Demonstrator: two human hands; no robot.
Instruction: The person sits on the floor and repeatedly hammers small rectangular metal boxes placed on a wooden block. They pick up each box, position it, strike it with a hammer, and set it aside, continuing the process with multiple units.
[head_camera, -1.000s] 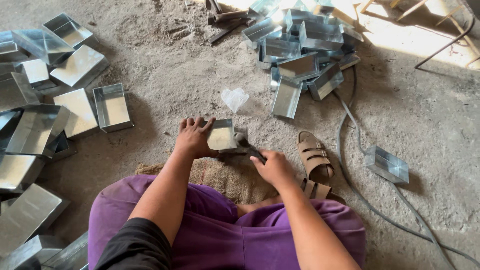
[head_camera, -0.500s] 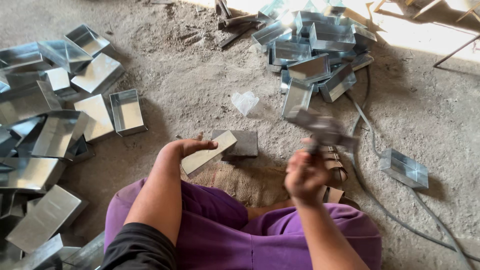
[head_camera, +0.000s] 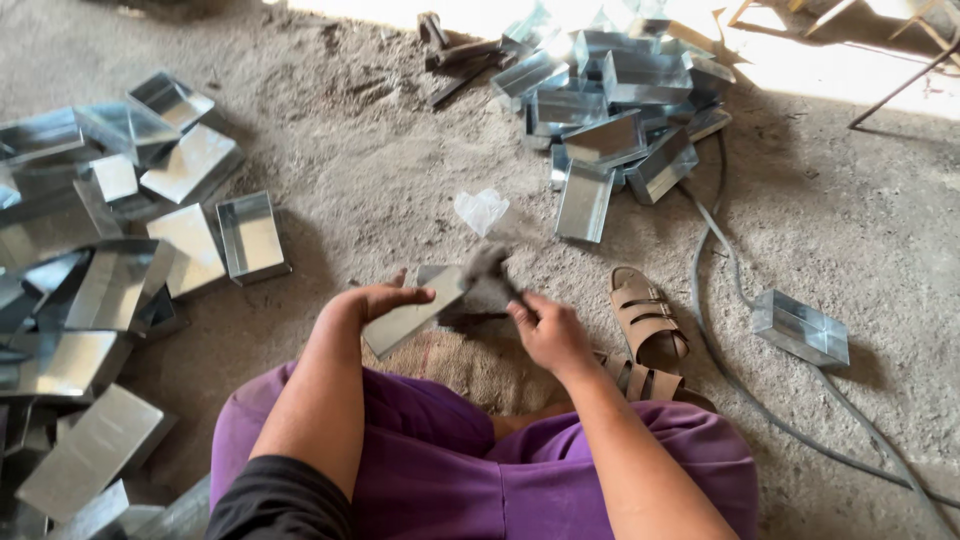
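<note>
A shiny sheet-metal box (head_camera: 412, 318) is held tilted on the ground just ahead of the knees, over a piece of brown sacking (head_camera: 470, 365); the left hand (head_camera: 372, 300) is curled over its near-left end, thumb on top, so the piece is pinched and steadied. The right hand (head_camera: 548, 330) is closed around the handle of a hammer (head_camera: 490, 272), whose head is blurred and sits just at the box's right edge; whether head and metal are touching cannot be told.

The step in hand is judged to be hammering a fold or seam at that edge. For it to go well, the box is best kept pressed firmly down so it does not skid on the sacking; the left fingers are best kept back from the struck edge; blows are best landed flat and short, so the thin sheet is closed rather than dented.

Finished-looking boxes are piled to the left (head_camera: 250, 235) and beyond (head_camera: 600, 140); a brown sandal (head_camera: 645, 318) and a grey cable (head_camera: 715, 300) lie to the right.
</note>
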